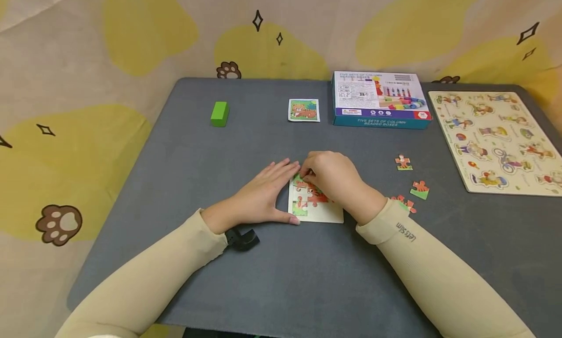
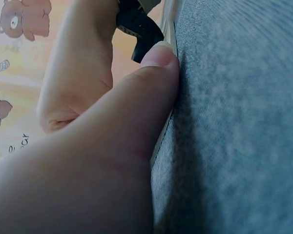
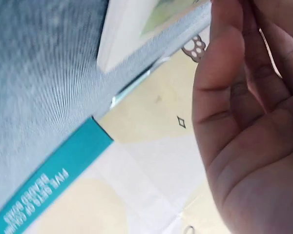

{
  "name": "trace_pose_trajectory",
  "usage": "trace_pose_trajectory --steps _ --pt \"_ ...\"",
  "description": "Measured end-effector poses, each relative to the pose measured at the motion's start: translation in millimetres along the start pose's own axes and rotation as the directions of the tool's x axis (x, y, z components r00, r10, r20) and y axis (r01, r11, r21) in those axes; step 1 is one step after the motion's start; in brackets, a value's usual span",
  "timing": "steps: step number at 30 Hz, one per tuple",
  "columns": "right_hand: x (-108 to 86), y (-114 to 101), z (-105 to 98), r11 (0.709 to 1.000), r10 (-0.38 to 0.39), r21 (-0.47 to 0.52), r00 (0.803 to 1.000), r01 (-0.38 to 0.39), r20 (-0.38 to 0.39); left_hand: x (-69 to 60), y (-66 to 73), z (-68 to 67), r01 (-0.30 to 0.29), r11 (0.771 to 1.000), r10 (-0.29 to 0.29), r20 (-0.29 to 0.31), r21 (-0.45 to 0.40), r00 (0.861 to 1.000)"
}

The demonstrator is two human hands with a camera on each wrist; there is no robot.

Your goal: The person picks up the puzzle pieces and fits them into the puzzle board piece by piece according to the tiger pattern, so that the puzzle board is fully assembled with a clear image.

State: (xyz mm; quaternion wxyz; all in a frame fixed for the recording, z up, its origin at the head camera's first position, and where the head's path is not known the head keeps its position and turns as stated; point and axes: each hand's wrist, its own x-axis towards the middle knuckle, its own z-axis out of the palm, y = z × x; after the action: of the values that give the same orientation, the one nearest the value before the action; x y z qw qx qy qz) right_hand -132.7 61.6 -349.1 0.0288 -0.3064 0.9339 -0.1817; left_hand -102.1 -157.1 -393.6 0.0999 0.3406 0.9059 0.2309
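A small pale puzzle board point(image 1: 324, 215) lies mid-table, with several orange, red and green puzzle pieces point(image 1: 300, 207) fitted on its left and middle; its lower right is bare. My left hand point(image 1: 261, 194) lies spread along the board's left side, fingers straight, thumb touching the lower left edge. With curled fingers, my right hand point(image 1: 331, 172) pinches a greenish puzzle piece point(image 1: 298, 178) at the board's top left corner; the fingertips hide most of it. In the right wrist view the board point(image 3: 119, 36) shows beyond the curled fingers.
Loose puzzle pieces lie to the right: one upright figure point(image 1: 403, 163), one orange and green point(image 1: 420, 189), one partly behind the right sleeve point(image 1: 406, 204). Farther back are a green block point(image 1: 220, 114), a tiger picture card point(image 1: 304, 110), a bead-set box point(image 1: 381, 101) and a wooden picture board point(image 1: 496, 138).
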Motion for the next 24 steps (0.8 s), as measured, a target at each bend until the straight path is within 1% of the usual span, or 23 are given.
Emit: trace_pose_trajectory --steps 4,7,11,15,17,19,22,24 --pt "-0.8 0 3 0.999 -0.042 -0.025 0.999 0.042 -0.002 -0.6 0.6 -1.0 -0.002 1.0 0.002 -0.002 -0.016 1.0" --pt "-1.4 -1 3 0.998 -0.064 -0.019 0.998 0.064 0.004 -0.7 0.6 -1.7 -0.005 1.0 0.005 -0.001 -0.023 1.0" --pt "-2.2 -2 0 0.997 -0.062 -0.033 0.998 0.062 0.012 -0.4 0.2 -3.0 -0.011 1.0 0.011 -0.002 -0.024 1.0" --pt "-4.7 -2 -3 0.989 -0.096 -0.11 0.994 0.101 0.043 0.2 -1.1 -2.9 -0.019 1.0 0.019 -0.005 -0.006 1.0" --pt "-8.1 -3 -5 0.978 -0.135 -0.154 0.989 0.142 0.057 0.2 -2.1 -2.0 -0.021 1.0 0.021 -0.003 0.005 1.0" --pt "-14.3 -4 -7 0.964 -0.165 -0.201 0.985 0.172 0.053 -0.2 -2.7 -1.4 -0.031 1.0 0.031 -0.007 -0.004 0.999" --pt "-29.0 -4 -11 0.949 -0.192 -0.248 0.981 0.195 0.037 -1.0 -2.8 -2.0 -0.058 0.997 0.056 -0.05 -0.045 0.997" --pt "-41.1 -4 -11 0.939 -0.196 -0.279 0.979 0.202 0.051 -1.7 -3.2 -3.2 -0.085 0.994 0.078 -0.098 -0.065 0.992"
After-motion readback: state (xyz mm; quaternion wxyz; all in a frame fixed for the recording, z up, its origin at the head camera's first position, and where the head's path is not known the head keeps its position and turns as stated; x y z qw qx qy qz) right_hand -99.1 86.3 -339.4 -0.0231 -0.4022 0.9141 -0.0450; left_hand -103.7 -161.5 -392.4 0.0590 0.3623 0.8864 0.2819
